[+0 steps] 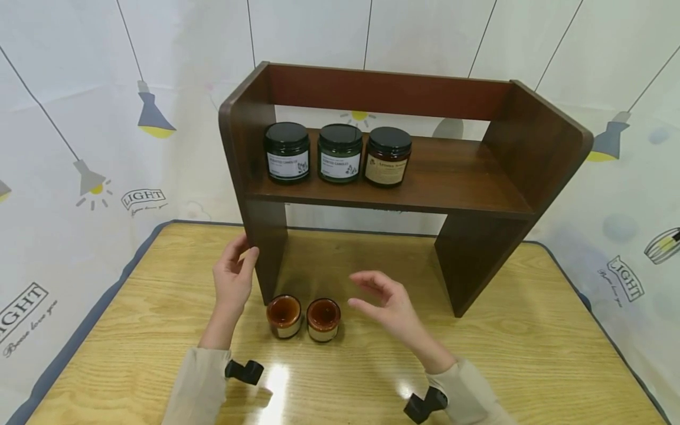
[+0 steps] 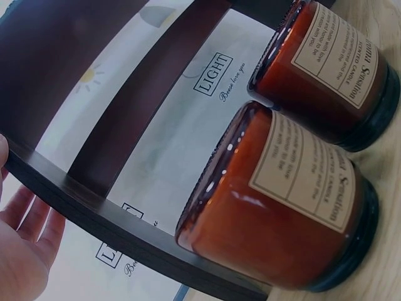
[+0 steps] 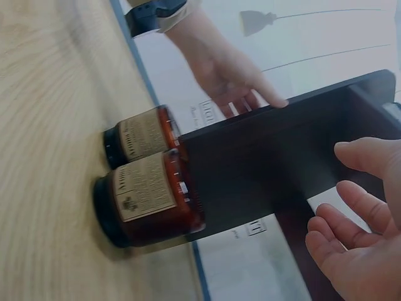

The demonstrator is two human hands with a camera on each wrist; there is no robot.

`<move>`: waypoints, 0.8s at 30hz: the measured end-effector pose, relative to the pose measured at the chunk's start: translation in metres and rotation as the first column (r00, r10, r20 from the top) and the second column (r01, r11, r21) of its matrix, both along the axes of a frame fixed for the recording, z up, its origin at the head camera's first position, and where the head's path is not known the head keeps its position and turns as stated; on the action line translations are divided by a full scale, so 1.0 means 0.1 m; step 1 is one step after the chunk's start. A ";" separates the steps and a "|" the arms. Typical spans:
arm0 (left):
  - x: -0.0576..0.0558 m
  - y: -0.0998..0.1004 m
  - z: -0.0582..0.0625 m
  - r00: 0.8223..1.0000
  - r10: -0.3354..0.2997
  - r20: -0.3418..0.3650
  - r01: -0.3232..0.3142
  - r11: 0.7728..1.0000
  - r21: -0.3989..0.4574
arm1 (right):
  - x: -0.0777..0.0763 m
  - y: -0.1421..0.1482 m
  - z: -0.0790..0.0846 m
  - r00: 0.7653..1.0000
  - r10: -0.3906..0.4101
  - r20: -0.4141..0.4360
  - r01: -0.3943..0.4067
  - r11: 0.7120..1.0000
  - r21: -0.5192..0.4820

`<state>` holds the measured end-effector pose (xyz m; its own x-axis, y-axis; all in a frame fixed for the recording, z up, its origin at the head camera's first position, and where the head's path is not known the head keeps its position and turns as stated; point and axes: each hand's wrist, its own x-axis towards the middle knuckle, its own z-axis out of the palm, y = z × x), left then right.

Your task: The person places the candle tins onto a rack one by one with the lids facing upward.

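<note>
My left hand (image 1: 234, 277) is at the left side panel of a dark brown wooden shelf (image 1: 467, 200). Its thumb touches the panel's front edge while the loosely extended fingers lie along the outer side. Two amber candle jars (image 1: 323, 330) with tan labels stand side by side on the table, upside down on their dark lids, by the foot of that panel. In the left wrist view, one amber jar (image 2: 276, 213) shows close up. To the right of the jars, my right hand (image 1: 390, 307) hovers with nothing in it, thumb and fingers apart and slightly bent.
On the shelf's upper board, toward the left, stand three black-lidded candle jars: two dark green ones, the left jar (image 1: 287, 153) and middle jar (image 1: 340, 154), and an amber jar (image 1: 388, 158). The wooden table (image 1: 531, 354) ends at a printed wall covering (image 1: 159, 35).
</note>
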<state>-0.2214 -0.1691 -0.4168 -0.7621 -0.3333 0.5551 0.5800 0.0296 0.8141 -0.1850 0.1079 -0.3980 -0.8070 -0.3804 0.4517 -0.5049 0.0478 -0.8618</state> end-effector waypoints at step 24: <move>0.00 0.00 0.00 1.000 -0.002 -0.009 0.002 1.000 0.002 | -0.06 -0.16 -0.50 0.994 -0.011 0.104 -0.002 0.992 0.127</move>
